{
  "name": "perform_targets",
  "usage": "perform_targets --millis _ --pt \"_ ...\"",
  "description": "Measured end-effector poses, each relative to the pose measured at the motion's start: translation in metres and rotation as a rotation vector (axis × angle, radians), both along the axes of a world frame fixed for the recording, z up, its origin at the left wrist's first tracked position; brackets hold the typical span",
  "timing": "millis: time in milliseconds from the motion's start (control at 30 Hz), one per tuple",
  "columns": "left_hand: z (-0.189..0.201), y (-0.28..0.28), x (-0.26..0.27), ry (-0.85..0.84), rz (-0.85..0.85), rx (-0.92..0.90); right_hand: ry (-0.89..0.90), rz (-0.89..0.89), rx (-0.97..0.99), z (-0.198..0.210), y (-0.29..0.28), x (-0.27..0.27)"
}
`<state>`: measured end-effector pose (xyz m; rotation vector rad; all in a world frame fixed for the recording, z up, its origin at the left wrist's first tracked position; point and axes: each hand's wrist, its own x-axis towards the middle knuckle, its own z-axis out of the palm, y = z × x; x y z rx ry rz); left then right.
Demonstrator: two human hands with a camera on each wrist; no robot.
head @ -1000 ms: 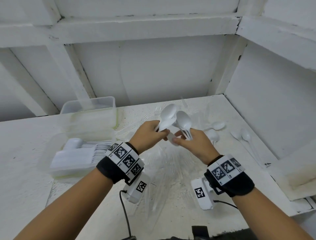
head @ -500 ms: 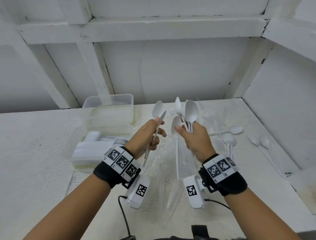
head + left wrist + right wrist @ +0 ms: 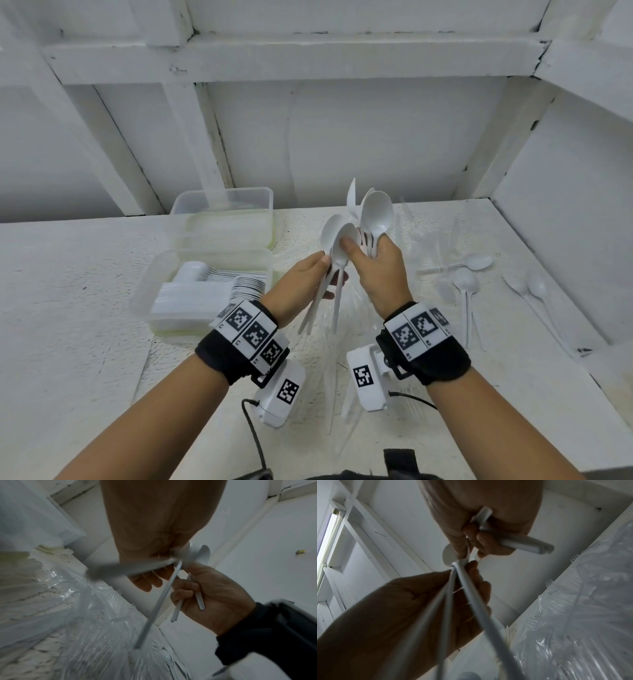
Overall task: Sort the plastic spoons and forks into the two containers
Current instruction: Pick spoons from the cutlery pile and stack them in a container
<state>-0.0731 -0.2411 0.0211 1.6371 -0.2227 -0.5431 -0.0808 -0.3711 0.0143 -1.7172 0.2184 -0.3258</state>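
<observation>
Both hands are up in the middle of the head view, right above the white table [image 3: 85, 308], and they're basically touching each other around a bunch of white plastic spoons. The right hand [image 3: 380, 270] has its fingers curled round a small bundle of spoons [image 3: 375, 216], bowls sticking up and handles poking out under the palm, which the left wrist view shows nicely. Its thumb is also pressed on the bowl of one more spoon [image 3: 339, 246] that sits between the two hands. The left hand [image 3: 301, 281] pinches a couple of spoon handles [image 3: 313, 308] that hang down and fan out toward the lower middle of the frame. On the table left of the hands there's a clear plastic container [image 3: 161, 274] packed with a neat row of white cutlery, can't honestly tell if it's spoons or forks, and a second clear container [image 3: 222, 212] right behind it against the wall. Loose spoons [image 3: 466, 284] lie on the right side of the table, well apart from the hands. Under the hands there's a messy pile of clear plastic forks [image 3: 573, 601] and crinkly wrap.
</observation>
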Motion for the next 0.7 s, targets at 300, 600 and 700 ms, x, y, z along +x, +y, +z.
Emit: perform_targets --millis 300,600,700 --pt "0.002 0.003 -0.001 0.253 -0.126 -0.229 -0.053 0.021 0.105 0.001 -0.004 0.0" --pt "0.002 0.006 -0.001 0.367 -0.213 -0.306 0.103 0.119 0.12 0.004 -0.019 0.002" --pt "0.0 0.008 0.0 0.376 -0.258 -0.305 0.116 0.16 0.11 0.003 -0.019 0.002"
